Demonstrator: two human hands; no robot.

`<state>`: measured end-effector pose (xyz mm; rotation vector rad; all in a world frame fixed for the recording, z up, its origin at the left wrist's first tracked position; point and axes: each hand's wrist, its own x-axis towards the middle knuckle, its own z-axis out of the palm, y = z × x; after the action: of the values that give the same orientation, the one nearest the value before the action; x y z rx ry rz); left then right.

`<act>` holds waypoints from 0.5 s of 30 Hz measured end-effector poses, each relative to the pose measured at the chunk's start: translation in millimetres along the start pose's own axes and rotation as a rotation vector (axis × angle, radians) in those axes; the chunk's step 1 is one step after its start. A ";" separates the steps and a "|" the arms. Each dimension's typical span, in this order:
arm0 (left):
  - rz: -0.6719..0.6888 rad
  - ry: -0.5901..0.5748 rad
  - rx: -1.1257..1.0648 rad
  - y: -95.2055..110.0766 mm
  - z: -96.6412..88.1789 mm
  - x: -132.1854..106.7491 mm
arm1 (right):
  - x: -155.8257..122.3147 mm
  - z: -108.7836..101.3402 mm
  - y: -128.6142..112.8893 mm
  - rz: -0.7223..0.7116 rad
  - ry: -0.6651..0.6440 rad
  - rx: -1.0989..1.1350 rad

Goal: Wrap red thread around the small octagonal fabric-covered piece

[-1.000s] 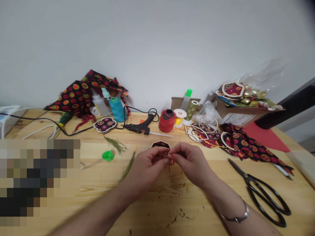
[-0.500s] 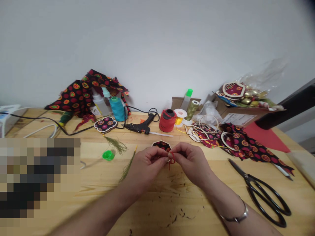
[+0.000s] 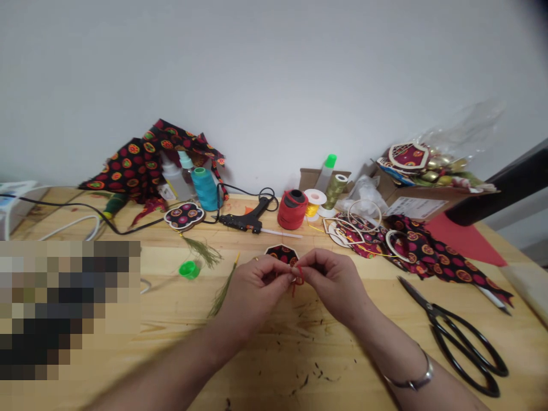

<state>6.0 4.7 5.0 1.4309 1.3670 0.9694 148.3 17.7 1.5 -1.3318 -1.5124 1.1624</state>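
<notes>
My left hand [image 3: 257, 288] and my right hand [image 3: 331, 282] meet over the middle of the wooden table [image 3: 299, 354], fingertips pinched together on a short red cord [image 3: 297, 278] that loops and dangles between them. Just behind the fingers lies a small dark patterned fabric-covered piece [image 3: 280, 253]. A silver bracelet [image 3: 413, 379] circles my right wrist.
Black scissors [image 3: 460, 337] lie at the right. Behind the hands are a black glue gun [image 3: 246, 220], a red spool [image 3: 291, 209], thread cones, glue bottles, patterned fabric [image 3: 141, 160], wooden rings and a cardboard box [image 3: 411, 194]. A green cap [image 3: 188, 269] and green tassels lie left.
Both hands stay pinched on the red cord; the fingers shift slightly as they work it. Nothing else moved.
</notes>
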 end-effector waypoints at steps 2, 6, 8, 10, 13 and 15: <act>-0.051 -0.010 -0.017 2.1 0.2 0.0 | -0.3 0.2 -0.5 0.004 0.005 -0.009; -0.124 -0.034 -0.073 4.2 -0.4 0.5 | -0.5 0.6 -1.7 0.019 0.007 0.013; -0.137 -0.052 -0.104 3.9 -1.3 1.2 | -0.2 0.9 -2.5 0.044 -0.008 0.059; -0.158 -0.072 -0.134 3.1 -2.1 1.9 | 0.5 1.0 -3.5 0.067 -0.026 0.112; -0.216 -0.094 -0.152 2.0 -3.0 2.2 | 1.8 0.7 -5.2 0.111 -0.045 0.170; -0.242 -0.117 -0.161 1.6 -3.3 2.1 | 2.5 0.3 -6.1 0.140 -0.050 0.210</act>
<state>3.4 7.2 7.4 1.1543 1.3098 0.8054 146.1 20.0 7.2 -1.2891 -1.3067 1.4112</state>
